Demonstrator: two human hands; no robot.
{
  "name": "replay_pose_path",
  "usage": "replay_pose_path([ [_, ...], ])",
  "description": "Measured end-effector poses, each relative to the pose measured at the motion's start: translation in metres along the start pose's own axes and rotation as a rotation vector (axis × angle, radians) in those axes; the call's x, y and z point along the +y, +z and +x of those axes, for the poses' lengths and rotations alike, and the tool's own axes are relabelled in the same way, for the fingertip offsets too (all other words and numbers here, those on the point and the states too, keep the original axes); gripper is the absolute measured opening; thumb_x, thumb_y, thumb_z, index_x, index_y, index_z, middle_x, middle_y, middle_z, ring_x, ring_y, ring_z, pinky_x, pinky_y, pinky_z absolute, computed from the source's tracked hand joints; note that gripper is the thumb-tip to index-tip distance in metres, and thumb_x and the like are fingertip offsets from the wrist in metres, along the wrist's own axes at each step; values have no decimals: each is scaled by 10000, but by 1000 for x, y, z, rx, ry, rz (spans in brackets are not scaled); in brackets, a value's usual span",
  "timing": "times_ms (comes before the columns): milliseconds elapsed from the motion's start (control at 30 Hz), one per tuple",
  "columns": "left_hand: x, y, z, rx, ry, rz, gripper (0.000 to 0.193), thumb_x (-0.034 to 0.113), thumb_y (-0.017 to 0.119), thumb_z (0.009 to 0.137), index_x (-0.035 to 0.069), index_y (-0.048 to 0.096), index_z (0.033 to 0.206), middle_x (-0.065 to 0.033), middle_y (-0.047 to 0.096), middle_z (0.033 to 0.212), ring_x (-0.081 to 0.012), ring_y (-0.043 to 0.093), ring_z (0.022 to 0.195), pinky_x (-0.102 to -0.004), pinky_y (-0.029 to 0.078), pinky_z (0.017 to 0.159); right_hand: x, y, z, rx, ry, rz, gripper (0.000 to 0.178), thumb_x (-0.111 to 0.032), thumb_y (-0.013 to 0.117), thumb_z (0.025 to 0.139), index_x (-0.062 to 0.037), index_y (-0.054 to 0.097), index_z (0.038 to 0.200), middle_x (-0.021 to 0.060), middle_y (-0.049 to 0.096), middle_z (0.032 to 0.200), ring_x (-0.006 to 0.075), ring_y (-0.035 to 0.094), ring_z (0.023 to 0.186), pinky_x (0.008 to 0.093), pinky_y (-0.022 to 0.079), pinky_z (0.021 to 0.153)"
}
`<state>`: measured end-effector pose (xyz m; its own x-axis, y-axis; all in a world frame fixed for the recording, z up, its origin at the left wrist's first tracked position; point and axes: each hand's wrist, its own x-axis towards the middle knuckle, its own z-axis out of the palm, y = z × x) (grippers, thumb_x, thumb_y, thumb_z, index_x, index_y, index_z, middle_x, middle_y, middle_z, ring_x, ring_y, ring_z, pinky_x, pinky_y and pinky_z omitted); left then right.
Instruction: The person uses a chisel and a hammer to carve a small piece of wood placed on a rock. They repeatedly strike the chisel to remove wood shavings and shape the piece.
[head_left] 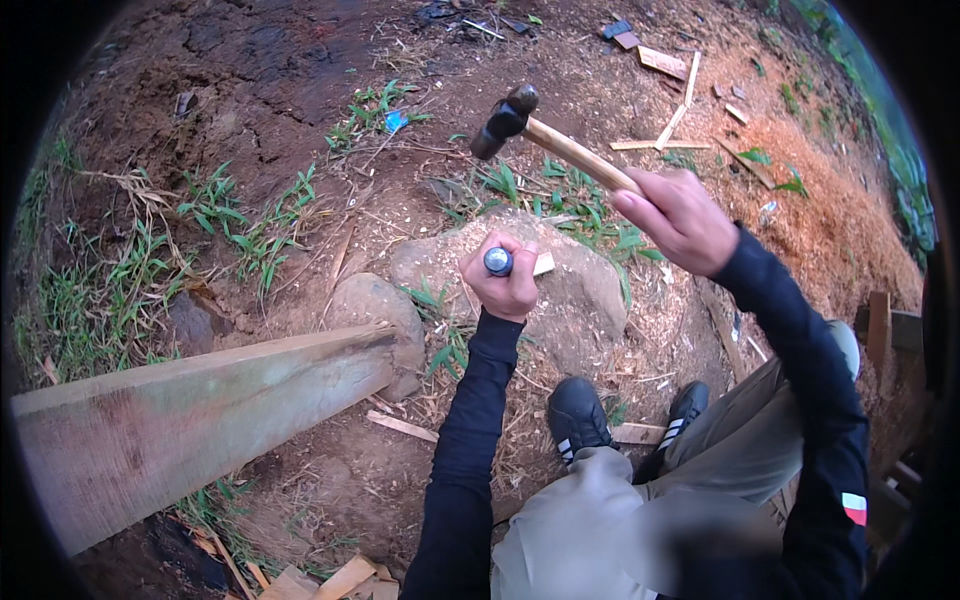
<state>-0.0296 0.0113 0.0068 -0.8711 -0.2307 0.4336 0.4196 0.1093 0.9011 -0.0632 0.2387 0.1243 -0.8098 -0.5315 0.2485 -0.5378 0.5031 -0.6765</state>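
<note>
Left hand (505, 289) encircles a round, grey-topped metal tool (498, 262), end uncovered; right hand (684, 222) clasps a black-headed, wooden-handled hammer (552, 141) well back, likely for leverage.

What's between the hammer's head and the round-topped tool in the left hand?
Only air separates the hammer's head from the tool, in the head view.

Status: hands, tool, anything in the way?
Right hand gripping hammer, head up. Left hand closed around round-ended tool over rock. Nothing visible between hammer and tool; wooden beam off left.
</note>
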Motion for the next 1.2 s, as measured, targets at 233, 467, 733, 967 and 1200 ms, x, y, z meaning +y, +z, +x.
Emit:
replay_pose_path([
  [233, 9, -3, 3, -23, -46, 26, 162, 21, 620, 706, 10, 489, 611, -49, 531, 574, -122, 509, 531, -273, 403, 527, -71, -55, 6, -65, -209, -247, 319, -331, 556, 986, -37, 525, 864, 87, 464, 544, 261, 493, 411, 404, 396, 438],
  [467, -8, -8, 0, -29, 33, 23, 156, 1, 616, 709, 7, 492, 614, -43, 522, 567, -107, 505, 525, -270, 396, 509, -56, -38, 0, -146, -98, -289, 334, -336, 564, 981, -41, 519, 833, 63, 469, 545, 219, 483, 385, 369, 403, 401],
  [733, 0, -6, -2, -33, 6, -17, 139, 0, 607, 715, 4, 502, 624, -44, 528, 577, -112, 508, 507, -278, 398, 493, -35, -19, -10, -206, -92, -337, 333, -339, 550, 992, -69, 481, 810, 56, 452, 504, 185, 442, 351, 367, 368, 363],
  [967, -11, -8, 7, 62, -246, -346, 181, -37, 544, 759, 46, 424, 653, -5, 417, 557, -56, 357, 403, -241, 278, 379, 38, 107, -24, 12, 205, 24, 314, -300, 679, 896, -31, 554, 793, 103, 526, 662, 267, 529, 619, 401, 463, 599],
  [1200, -6, -9, 2, 71, -199, -283, 197, -38, 530, 764, 53, 411, 636, 14, 381, 547, -49, 323, 398, -238, 244, 374, 80, 196, -24, -5, 146, 46, 252, -82, 766, 674, -46, 537, 771, 127, 563, 766, 341, 534, 842, 421, 453, 781],
])
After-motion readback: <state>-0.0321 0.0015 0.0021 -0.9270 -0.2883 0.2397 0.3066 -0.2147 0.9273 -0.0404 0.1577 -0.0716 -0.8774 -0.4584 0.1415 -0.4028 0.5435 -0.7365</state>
